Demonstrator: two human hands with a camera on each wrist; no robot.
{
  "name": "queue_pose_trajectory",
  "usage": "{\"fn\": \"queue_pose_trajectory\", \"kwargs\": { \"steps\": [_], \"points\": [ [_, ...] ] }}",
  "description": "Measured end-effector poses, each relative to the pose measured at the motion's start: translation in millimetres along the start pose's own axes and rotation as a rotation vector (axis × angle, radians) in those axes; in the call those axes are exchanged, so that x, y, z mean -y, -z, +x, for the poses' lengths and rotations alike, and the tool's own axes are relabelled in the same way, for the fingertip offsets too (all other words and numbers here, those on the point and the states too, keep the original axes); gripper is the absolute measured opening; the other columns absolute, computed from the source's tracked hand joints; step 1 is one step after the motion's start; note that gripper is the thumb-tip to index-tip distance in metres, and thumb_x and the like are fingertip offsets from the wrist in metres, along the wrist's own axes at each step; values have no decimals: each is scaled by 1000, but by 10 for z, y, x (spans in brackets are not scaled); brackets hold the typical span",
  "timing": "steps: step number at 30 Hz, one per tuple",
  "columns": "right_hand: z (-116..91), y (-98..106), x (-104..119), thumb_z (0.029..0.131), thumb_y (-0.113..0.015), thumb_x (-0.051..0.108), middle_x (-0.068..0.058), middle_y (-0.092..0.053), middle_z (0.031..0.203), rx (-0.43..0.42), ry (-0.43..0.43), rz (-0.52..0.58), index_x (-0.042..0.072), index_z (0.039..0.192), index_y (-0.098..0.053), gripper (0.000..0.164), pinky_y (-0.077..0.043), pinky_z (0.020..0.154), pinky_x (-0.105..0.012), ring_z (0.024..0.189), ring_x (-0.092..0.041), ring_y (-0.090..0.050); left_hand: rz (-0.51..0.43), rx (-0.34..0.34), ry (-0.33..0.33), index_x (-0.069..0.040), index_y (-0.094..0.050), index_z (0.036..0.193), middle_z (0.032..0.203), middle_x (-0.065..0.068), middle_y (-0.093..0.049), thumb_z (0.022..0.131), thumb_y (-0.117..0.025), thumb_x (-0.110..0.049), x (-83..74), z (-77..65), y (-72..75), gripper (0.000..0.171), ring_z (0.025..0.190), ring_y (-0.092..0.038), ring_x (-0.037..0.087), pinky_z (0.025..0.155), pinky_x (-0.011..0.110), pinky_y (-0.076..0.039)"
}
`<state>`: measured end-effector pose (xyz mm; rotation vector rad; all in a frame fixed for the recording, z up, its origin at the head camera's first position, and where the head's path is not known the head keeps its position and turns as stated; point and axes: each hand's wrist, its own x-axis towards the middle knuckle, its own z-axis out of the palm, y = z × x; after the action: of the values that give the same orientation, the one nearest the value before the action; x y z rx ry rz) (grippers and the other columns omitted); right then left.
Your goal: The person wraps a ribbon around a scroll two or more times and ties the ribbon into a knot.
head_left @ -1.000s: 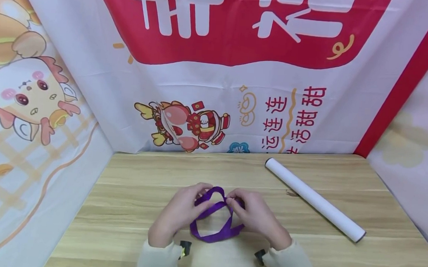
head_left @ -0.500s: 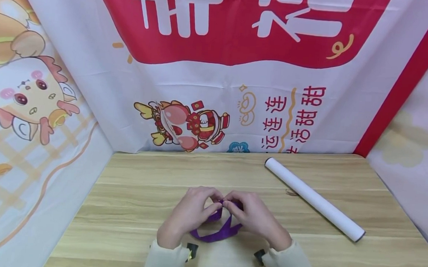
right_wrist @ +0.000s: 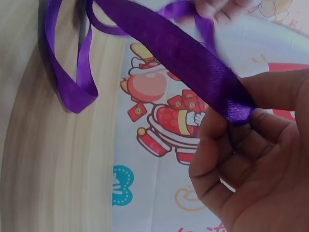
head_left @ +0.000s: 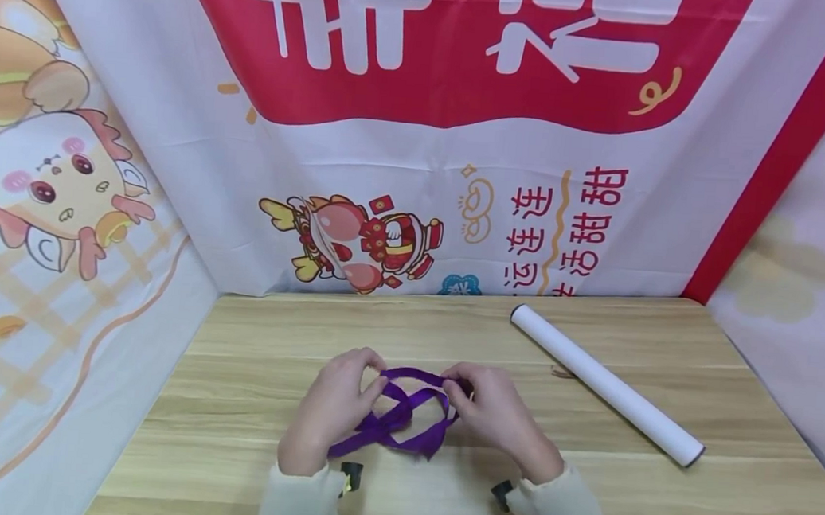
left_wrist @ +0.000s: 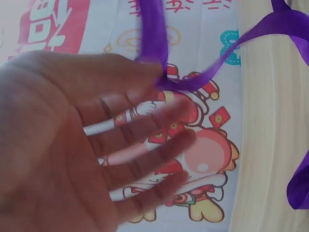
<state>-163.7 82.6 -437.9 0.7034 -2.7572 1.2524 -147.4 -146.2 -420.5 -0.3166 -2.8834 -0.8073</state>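
A purple satin ribbon (head_left: 415,373) stretches between the two hands, and its loops hang down and lie over the wooden table in front of the person. The left hand (head_left: 336,402) pinches the ribbon between thumb and index finger; in the left wrist view its other fingers (left_wrist: 145,159) are spread apart. On the other side, the right hand (head_left: 491,407) pinches the ribbon too. Its thumb and curled index finger grip a folded part of the ribbon (right_wrist: 193,67) in the right wrist view. Crossing strands hide where the ribbon's ends are.
A white tube (head_left: 608,385) with dark ends lies slantwise on the wooden table (head_left: 270,335), right of the hands. A small brown thing (head_left: 562,372) sits beside it. Printed cloth (head_left: 427,155) hangs behind the table and at both sides.
The hands came together at the ribbon half a second ago. Now the left hand has moved away to the left, drawing a strand of ribbon out between them; the loops have shifted leftward.
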Motion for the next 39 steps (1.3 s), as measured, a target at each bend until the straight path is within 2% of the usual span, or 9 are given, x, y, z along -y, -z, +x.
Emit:
{"fn": "queue_pose_trajectory", "kwargs": {
  "steps": [4, 7, 9, 16, 20, 26, 30, 35, 39],
  "points": [
    [0, -25, 7, 93, -57, 21, 11, -58, 68, 31, 57, 10, 16, 95, -70, 14, -46, 48, -22, 56, -4, -51, -105, 95, -93, -18, -61, 124, 123, -2, -63, 87, -65, -37, -108, 26, -45, 42, 118, -54, 19, 101, 40, -42],
    [-3, -27, 19, 94, -56, 23, 14, -57, 69, 43, 77, 11, 19, 94, -69, 14, -46, 49, -22, 56, -5, -51, -129, 162, -153, -20, -63, 122, 116, -6, -66, 89, -63, -35, -206, 49, -93, 36, 111, -57, 13, 98, 38, -45],
    [-10, -18, 28, 94, -56, 23, 15, -58, 70, 44, 84, 22, 20, 93, -69, 13, -46, 49, -22, 57, -6, -52, -121, 177, -173, -20, -65, 118, 110, -8, -67, 91, -61, -33, -253, 58, -120, 30, 105, -59, 10, 95, 37, -46],
    [-26, 28, 31, 94, -56, 25, 14, -60, 72, 58, 89, 57, 23, 94, -70, 13, -46, 51, -23, 60, -10, -54, -102, 136, -193, -23, -62, 116, 119, -9, -60, 91, -60, -36, -290, 56, -159, 28, 114, -54, 11, 100, 34, -44],
    [1, 64, 44, 94, -56, 27, 14, -62, 75, 59, 60, 61, 23, 94, -70, 14, -49, 55, -24, 63, -8, -55, -156, 139, -175, -25, -59, 101, 106, -13, -63, 93, -57, -36, -279, 78, -123, 14, 102, -58, 8, 91, 31, -48],
    [-20, 80, 24, 94, -57, 24, 15, -64, 78, 20, -4, 123, 24, 97, -70, 13, -51, 62, -26, 71, -6, -58, -258, 114, -148, -24, -59, 94, 88, -15, -63, 92, -57, -38, -255, 39, -65, 14, 89, -60, 3, 86, 32, -50],
    [-41, 83, -39, 94, -57, 25, 14, -66, 84, -20, -49, 177, 23, 101, -70, 15, -52, 60, -27, 74, -8, -60, -258, 72, -143, -21, -59, 90, 80, -13, -63, 92, -59, -31, -185, -24, -31, 10, 79, -61, 1, 79, 25, -53],
    [-60, 123, -154, 92, -60, 23, 10, -63, 78, 6, -65, 128, 19, 97, -70, 12, -51, 55, -26, 68, -9, -57, -317, 81, -155, -22, -59, 90, 76, -7, -63, 93, -58, -31, -104, -62, 34, 10, 66, -59, 5, 62, 22, -53],
    [-90, 151, -229, 92, -59, 19, 7, -60, 72, 56, -38, 69, 15, 97, -70, 13, -49, 53, -25, 63, -8, -54, -333, 92, -153, -26, -59, 91, 74, -9, -60, 92, -58, -36, -31, -89, 113, 10, 61, -54, 7, 54, 23, -49]
  ]
}}
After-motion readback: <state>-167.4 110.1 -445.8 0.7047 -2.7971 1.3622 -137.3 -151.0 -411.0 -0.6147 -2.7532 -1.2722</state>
